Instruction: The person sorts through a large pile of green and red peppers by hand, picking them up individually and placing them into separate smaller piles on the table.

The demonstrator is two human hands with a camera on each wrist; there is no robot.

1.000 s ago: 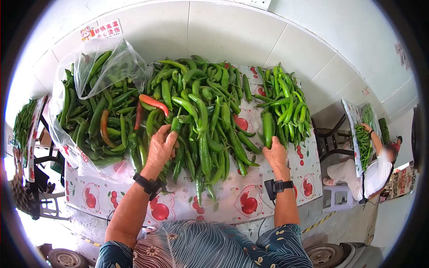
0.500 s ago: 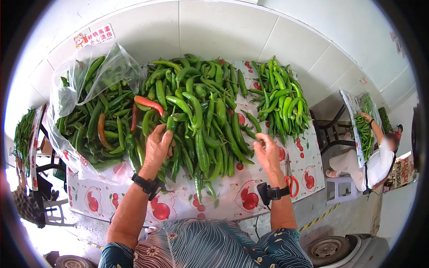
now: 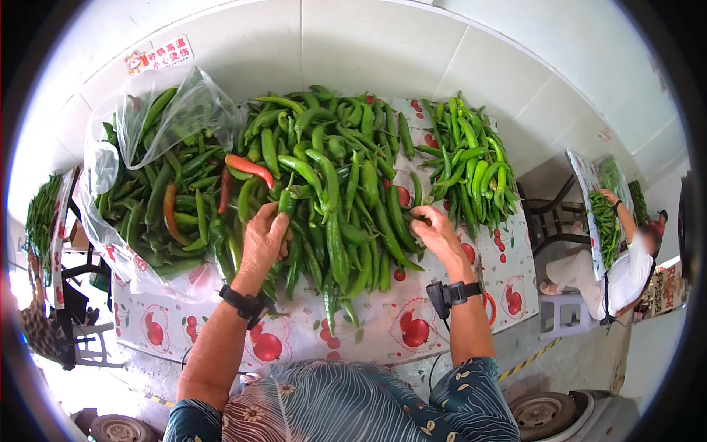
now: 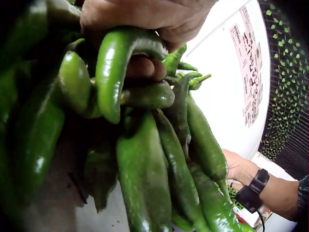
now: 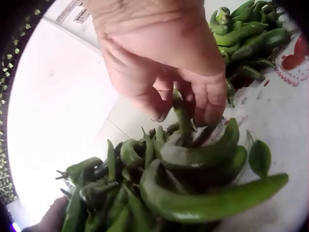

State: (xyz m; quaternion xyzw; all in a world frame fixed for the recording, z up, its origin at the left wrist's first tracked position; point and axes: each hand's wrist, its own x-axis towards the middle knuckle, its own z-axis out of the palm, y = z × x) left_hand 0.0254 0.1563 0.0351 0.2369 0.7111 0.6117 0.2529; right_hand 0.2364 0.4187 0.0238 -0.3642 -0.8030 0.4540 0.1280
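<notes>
Long green peppers lie in a large middle heap [image 3: 335,243]. My left hand [image 3: 264,239] is at the heap's front left, gripping a curved green pepper [image 4: 112,67] between thumb and fingers. At the heap's right edge is my right hand [image 3: 440,234], its fingers bent down around a slim green pepper [image 5: 182,118]. The fingertips partly hide that pepper's upper end. A smaller pile of lighter green peppers [image 3: 471,173] lies farther right. Red peppers [image 3: 249,168] show on the left, beside the clear plastic bag [image 3: 103,169] full of green ones.
Everything lies on a table with a fruit-patterned cloth [image 3: 368,350], against a tiled wall [image 3: 375,51]. Red-handled scissors [image 3: 490,308] lie by my right wrist, partly hidden. At far right, a person [image 3: 630,269] sits at another table of peppers.
My right hand has let go of a thick green pepper by the right pile and moved left to the middle heap's edge. The left hand keeps its grip in nearly the same place.
</notes>
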